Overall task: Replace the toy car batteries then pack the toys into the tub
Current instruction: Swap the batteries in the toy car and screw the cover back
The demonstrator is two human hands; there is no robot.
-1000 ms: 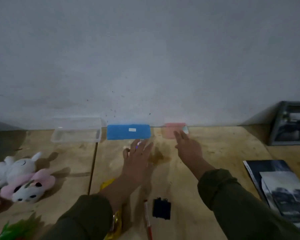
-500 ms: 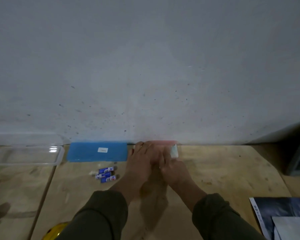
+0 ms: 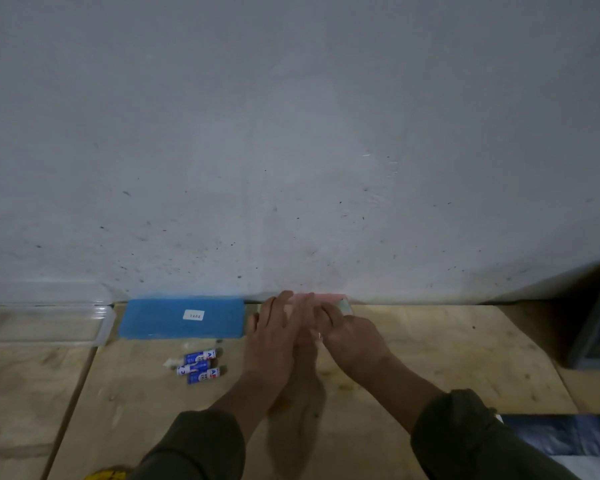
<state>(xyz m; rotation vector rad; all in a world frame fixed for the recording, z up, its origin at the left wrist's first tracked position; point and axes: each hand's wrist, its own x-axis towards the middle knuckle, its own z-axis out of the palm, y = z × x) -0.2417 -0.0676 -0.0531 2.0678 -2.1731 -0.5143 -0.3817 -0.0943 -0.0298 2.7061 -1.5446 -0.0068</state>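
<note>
We make out a small white rectangular sticker [image 3: 193, 315] on the flat blue rectangular lid [image 3: 182, 318] by the wall; its dark digits look like "2272", though they are blurred. On the three small blue-and-white cylindrical batteries [image 3: 201, 367] we read a large white "A"; the finer print is too small.

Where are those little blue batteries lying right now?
In the head view, the batteries lie in a small cluster on the wooden table, just in front of the blue box and left of the person's left hand.
</note>
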